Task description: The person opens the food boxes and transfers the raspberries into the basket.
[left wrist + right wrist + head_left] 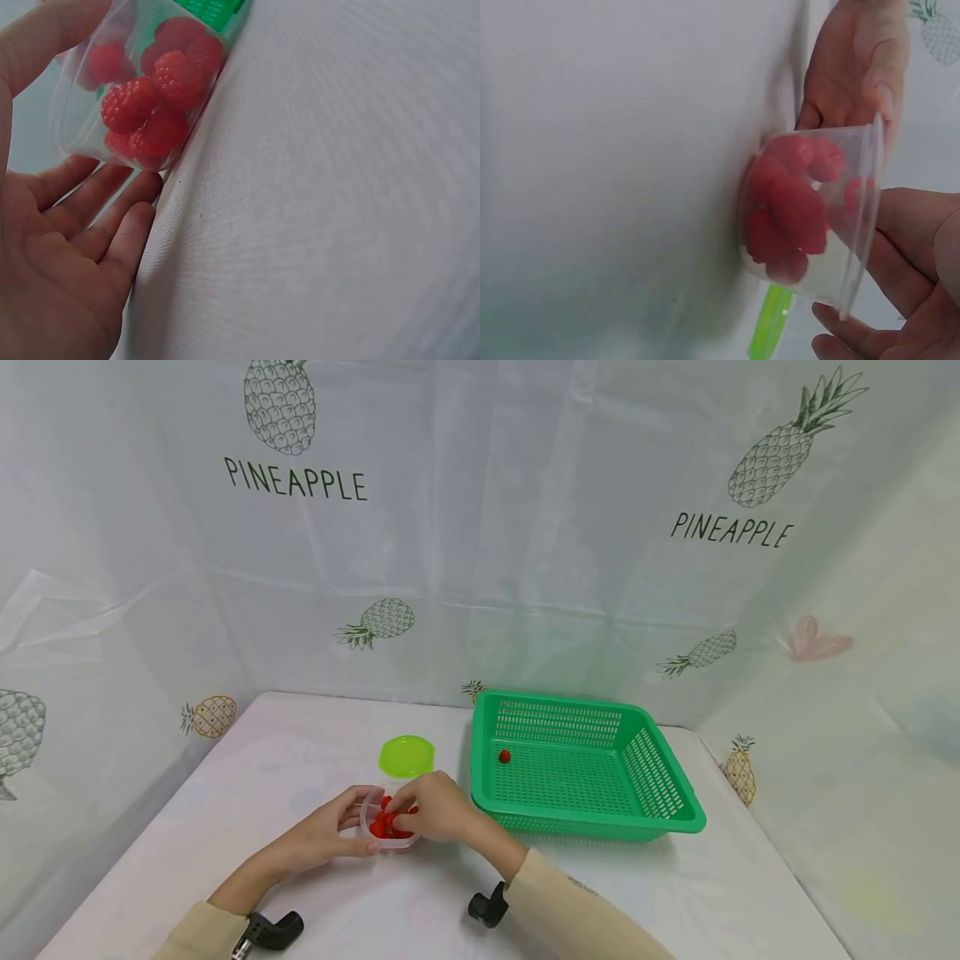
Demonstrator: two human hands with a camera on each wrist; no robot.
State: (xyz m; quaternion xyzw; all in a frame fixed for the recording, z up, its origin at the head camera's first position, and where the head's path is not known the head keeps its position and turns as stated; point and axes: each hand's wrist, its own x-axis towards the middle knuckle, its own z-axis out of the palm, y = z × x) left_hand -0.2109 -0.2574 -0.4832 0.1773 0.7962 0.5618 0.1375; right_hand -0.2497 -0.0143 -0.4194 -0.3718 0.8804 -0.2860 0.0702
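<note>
A small clear plastic tub (pixel 397 844) holding several red raspberries (pixel 131 105) stands on the table. My left hand (pixel 318 837) grips it from the left, thumb on the near side and fingers round the far side. From the right, my right hand (pixel 442 810) reaches over the rim with its fingertips inside. Both wrist views show one raspberry (pixel 857 193) above the pile, at the right fingertips, which seem to pinch it; the tub wall blurs the contact.
Right of the tub is a green plastic basket (pixel 585 825) with a single raspberry (pixel 505 756) on its floor. A lime-green lid (pixel 407 756) lies behind the tub. A white pineapple-print curtain (pixel 510 543) hangs along the table's back and sides.
</note>
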